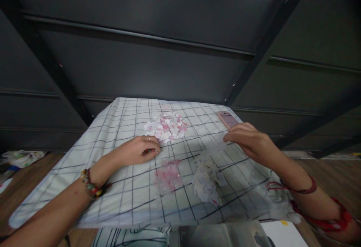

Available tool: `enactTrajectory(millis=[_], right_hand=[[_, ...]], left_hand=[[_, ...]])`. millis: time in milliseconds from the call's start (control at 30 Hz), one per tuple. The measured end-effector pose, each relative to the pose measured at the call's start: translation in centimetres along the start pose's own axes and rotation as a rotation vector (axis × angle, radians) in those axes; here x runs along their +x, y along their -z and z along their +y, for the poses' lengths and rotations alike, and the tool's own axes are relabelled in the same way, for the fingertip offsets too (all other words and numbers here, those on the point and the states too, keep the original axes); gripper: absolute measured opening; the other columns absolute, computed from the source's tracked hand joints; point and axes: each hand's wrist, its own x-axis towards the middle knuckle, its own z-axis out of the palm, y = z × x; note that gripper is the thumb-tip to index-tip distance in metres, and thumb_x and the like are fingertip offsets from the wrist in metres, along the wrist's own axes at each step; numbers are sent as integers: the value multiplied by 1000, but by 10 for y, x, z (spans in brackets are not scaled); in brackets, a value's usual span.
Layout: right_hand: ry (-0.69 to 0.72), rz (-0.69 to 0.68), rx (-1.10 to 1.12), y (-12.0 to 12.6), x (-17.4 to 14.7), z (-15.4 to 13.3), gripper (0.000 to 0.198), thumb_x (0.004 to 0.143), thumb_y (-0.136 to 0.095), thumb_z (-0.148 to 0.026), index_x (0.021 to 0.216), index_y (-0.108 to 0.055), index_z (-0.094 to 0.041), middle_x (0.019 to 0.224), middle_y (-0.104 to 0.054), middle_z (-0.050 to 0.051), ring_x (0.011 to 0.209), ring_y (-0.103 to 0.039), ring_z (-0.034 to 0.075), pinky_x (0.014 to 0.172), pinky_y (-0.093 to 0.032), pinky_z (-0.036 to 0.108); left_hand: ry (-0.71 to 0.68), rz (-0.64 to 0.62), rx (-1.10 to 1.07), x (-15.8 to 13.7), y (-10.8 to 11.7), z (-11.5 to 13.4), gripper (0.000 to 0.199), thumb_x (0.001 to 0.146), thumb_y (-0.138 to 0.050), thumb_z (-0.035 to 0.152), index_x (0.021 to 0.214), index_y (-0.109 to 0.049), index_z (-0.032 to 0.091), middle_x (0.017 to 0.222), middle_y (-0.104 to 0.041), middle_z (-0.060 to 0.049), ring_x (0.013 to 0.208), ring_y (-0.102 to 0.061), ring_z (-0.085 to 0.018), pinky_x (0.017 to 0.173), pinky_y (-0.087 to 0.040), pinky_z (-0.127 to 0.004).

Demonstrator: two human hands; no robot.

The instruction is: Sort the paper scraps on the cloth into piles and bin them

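A loose heap of torn white and pink paper scraps (167,126) lies on the checked cloth. At its near left edge rests my left hand (144,150), fingers curled in; anything between the fingertips is hidden. My right hand (249,140) pinches the upper end of a clear plastic bag (216,148), which stretches down to the left. White scraps (207,181) fill the bag's lower part, resting on the cloth. Between the hands, closer to me, a small clear bag of pink scraps (169,175) lies flat.
A pink phone (228,120) lies just beyond my right hand. The white checked cloth (129,192) covers the table, which meets a dark panelled wall (158,66). More clear plastic (262,203) is at the near right. A greyish container (222,235) stands at the near edge.
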Motion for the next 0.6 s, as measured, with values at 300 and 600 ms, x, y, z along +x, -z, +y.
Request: enactTrajectory(millis=[300,600], right_hand=[[8,124,-139,-3,14,4,29,79,-41,2,93,-56,-19,83,-64,3,83,-58,16,79,-45,31],[11,240,-275,-39,49,13,30,80,-38,-1,94,-60,-16,80,-66,6,76,-58,19,68,-44,32]], left_hand=[[-3,-11,-2,1,1,1,24,90,-41,19,80,-62,16,84,-64,-5,77,-60,-13,73,-47,-23],[11,20,20,-1,1,-1,25,90,-40,20,82,-63,15,86,-64,-6,78,-61,-14,74,-48,-24]])
